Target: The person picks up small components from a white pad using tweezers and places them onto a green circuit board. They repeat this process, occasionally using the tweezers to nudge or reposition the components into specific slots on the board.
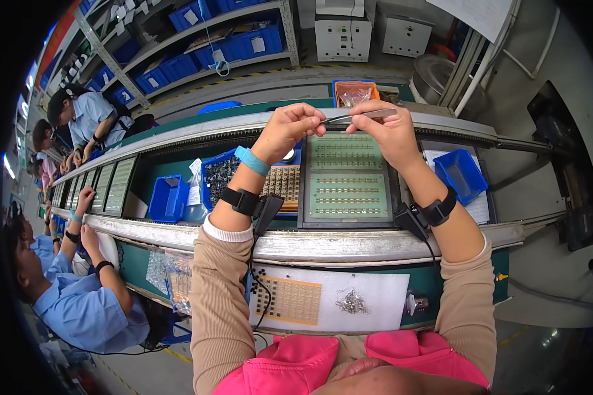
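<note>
Ideally, the right hand, holding slim silver metal tweezers, would work gently; the left hand pinches at their tip, contents unclear.

Tweezers: tip at left hand; any piece there too small to tell
Black parts: partly hidden behind left forearm
Metal bits: single shapes too small to tell
White sheet: cut off by upper edge
Co-worker in pink: tiny, blurred, hands unclear
</note>
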{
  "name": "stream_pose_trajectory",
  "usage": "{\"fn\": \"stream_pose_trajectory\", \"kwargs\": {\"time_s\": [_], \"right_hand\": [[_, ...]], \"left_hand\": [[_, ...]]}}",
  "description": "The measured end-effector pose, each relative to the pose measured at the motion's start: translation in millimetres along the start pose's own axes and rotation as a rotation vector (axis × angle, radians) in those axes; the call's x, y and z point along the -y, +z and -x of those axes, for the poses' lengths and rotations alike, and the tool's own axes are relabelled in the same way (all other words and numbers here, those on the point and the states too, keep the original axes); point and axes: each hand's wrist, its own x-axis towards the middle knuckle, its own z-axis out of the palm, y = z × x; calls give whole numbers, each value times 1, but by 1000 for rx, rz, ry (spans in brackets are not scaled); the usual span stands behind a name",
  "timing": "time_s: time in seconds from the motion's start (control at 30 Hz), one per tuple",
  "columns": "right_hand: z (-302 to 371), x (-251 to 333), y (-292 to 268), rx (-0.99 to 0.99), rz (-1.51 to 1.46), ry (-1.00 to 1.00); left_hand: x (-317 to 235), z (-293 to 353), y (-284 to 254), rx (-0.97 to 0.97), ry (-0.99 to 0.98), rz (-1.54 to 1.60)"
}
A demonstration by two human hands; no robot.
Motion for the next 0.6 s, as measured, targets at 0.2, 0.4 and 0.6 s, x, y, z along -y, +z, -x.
{"fn": "stream_pose_trajectory", "kwargs": {"time_s": [0.2, 0.4, 0.6], "right_hand": [[2, 4, 3, 12, 108, -36], [3, 7, 4, 46, 261, -129], [3, 9, 4, 100, 433, -219]], "left_hand": [[-2, 2, 2, -22, -12, -100], [-4, 2, 3, -42, -17, -143], [-1, 2, -4, 6, -19, -290]]}}
